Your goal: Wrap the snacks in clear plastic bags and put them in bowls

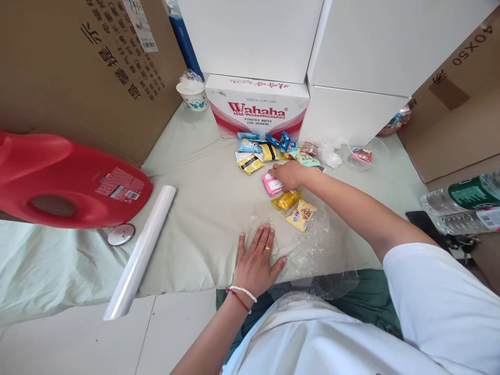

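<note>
My left hand lies flat with its fingers spread, pressing on the left edge of a clear plastic film sheet spread over the cloth. My right hand reaches forward and its curled fingers grip a pink packet from above; part of the packet is hidden under the hand. Just nearer to me, a shiny yellow snack packet and a pale yellow cookie packet rest on the film. Beyond my right hand is a loose pile of small snacks, with a yellow and black packet and a light blue packet.
A roll of plastic film lies at the left, by a round white lid and a red jug. Behind the snacks stands a Wahaha carton, beside a paper cup. A clear bowl and plastic bottles are at the right.
</note>
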A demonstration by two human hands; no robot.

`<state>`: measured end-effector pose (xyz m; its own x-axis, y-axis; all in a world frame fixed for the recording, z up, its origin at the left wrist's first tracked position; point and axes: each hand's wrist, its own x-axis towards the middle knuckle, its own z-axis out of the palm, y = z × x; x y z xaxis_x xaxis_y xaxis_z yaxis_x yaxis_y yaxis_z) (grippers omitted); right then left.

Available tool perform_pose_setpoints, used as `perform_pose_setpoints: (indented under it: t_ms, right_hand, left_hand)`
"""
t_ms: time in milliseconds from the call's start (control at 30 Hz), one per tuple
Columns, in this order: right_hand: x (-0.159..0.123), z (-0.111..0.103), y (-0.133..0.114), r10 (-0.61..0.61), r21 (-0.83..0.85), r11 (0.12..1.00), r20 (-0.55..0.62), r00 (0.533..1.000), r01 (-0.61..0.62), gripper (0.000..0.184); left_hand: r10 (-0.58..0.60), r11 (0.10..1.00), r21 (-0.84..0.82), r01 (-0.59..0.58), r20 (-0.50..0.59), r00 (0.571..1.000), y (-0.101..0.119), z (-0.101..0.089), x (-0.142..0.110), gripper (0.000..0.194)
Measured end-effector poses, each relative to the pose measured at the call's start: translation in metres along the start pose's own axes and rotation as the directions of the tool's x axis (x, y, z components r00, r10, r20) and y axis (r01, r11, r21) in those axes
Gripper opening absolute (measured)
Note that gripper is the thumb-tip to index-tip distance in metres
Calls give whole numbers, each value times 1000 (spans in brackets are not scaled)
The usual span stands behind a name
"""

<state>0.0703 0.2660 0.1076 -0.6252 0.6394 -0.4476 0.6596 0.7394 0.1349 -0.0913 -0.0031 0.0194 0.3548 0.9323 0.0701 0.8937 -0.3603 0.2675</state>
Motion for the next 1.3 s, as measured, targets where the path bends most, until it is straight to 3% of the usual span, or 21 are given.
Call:
perform_pose_setpoints:
  t_ms: [100, 233, 300, 367, 433, 500, 633, 800, 867, 1000, 1100, 1167, 1233, 1300]
  right_hand:
    - [-21, 0, 14, 165, 66, 985, -124, 978, -157, 75]
    - [-83, -14, 23, 394, 209, 917, -339, 855, -340, 80]
    - [-120, -18, 9, 380, 257, 916, -316, 869, -307, 77]
    - [-152, -12, -18, 258, 280, 940, -211, 943, -194, 72]
    - [-172, 4, -53, 106, 289, 955, -92, 990, -75, 67]
    - [-178, 24, -86, 16, 272, 962, -24, 1000, -9, 62]
    - [-170, 57, -124, 7, 197, 980, -40, 999, 1, 50]
    - [-177, 71, -120, -13, 265, 963, -121, 993, 45, 58]
    - [-197, 81, -109, 8, 361, 930, -222, 975, 74, 64]
    - [-259, 120, -89, 81, 530, 827, -442, 893, 187, 47]
    - [-294, 161, -89, 36, 509, 833, -443, 896, 218, 61]
    - [-301, 188, -96, 34, 451, 870, -455, 890, 197, 63]
    - [-298, 208, -103, 65, 404, 895, -535, 842, 188, 53]
    - [-290, 214, -106, 97, 399, 892, -631, 770, 215, 38]
  left_hand:
    - [-14, 1000, -2, 14, 17, 1000, 1, 0, 0, 78]
    - [-31, 999, 13, 31, 31, 999, 3, 1, 1, 83]
    - [-32, 999, 18, 32, 32, 999, 3, 1, 2, 84]
    - [-32, 999, 20, 32, 33, 999, 3, 1, 2, 86]
    - [-30, 999, 22, 29, 34, 999, 3, 2, 1, 87]
    - [-23, 999, 26, 22, 36, 999, 2, 2, 1, 87]
    - [-6, 999, 35, 4, 44, 999, 0, 5, 1, 86]
    - [-1, 1000, 9, 1, -8, 1000, -5, -1, -2, 87]
    - [41, 999, -6, -42, -67, 997, -8, -7, -12, 78]
    - [264, 963, -46, -267, -61, 963, -11, -12, -47, 65]
    - [349, 935, -60, -350, -27, 937, -5, 2, -69, 56]
    - [354, 934, -26, -356, -62, 933, 1, 17, -77, 50]
    - [359, 931, 1, -365, -173, 917, 9, 30, -78, 40]
    - [362, 922, -18, -386, -305, 881, 17, 36, -76, 28]
